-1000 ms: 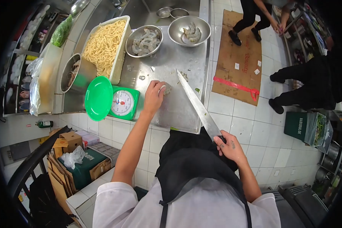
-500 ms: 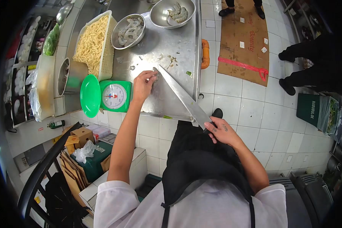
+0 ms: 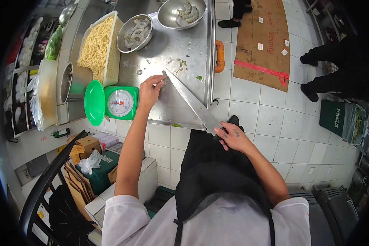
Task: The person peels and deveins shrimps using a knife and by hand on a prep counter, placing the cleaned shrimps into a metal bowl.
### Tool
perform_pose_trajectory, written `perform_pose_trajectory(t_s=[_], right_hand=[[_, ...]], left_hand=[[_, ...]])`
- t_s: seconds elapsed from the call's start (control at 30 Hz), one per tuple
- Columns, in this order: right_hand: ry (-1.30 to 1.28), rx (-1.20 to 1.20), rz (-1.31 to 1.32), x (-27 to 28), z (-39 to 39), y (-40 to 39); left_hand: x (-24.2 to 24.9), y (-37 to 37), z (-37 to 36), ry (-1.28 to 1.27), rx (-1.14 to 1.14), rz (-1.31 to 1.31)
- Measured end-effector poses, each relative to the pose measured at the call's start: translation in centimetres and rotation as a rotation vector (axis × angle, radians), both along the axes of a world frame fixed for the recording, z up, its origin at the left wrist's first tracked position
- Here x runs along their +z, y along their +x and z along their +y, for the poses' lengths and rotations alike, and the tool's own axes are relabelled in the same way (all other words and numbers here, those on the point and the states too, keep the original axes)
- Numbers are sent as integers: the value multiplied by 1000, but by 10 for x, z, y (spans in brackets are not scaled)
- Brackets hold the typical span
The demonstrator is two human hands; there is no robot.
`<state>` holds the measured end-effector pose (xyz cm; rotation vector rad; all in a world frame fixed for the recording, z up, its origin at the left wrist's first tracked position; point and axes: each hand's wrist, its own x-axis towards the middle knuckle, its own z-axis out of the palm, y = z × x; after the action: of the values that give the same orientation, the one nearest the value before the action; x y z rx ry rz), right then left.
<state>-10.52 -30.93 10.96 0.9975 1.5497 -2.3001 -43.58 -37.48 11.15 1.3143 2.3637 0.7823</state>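
Observation:
My left hand (image 3: 151, 91) pinches a small grey shrimp (image 3: 164, 80) close over the steel table (image 3: 180, 96). Wrapped round the handle of a long knife (image 3: 191, 102) is my right hand (image 3: 233, 136), low at the table's front edge. The blade slants up and to the left, its tip right by the shrimp. Small scraps (image 3: 182, 64) lie on the metal just beyond the tip. Farther back, one steel bowl (image 3: 129, 48) holds several grey shrimp, and a second bowl (image 3: 174, 24) to its right holds a few more.
Left of the bowls stands a white basket (image 3: 114, 57) of thick noodles. A green scale (image 3: 121, 102) with a tilted green pan (image 3: 95, 103) sits at the table's front left corner. Two other people stand on the right, near flattened cardboard (image 3: 261, 41) on the tiled floor.
The knife and my right hand have shifted slightly up and left. A person's feet at the top have moved left. My left hand still pinches the shrimp.

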Motion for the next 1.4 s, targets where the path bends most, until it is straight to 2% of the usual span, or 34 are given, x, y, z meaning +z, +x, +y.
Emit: perform_pose_trajectory(t_s=[0.9, 1.4], right_hand=[[-13, 64, 34, -4, 1, 10], [-21, 71, 39, -2, 1, 19]], left_hand=[[-3, 2, 5, -19, 50, 21], [-19, 10, 6, 65, 270, -62]])
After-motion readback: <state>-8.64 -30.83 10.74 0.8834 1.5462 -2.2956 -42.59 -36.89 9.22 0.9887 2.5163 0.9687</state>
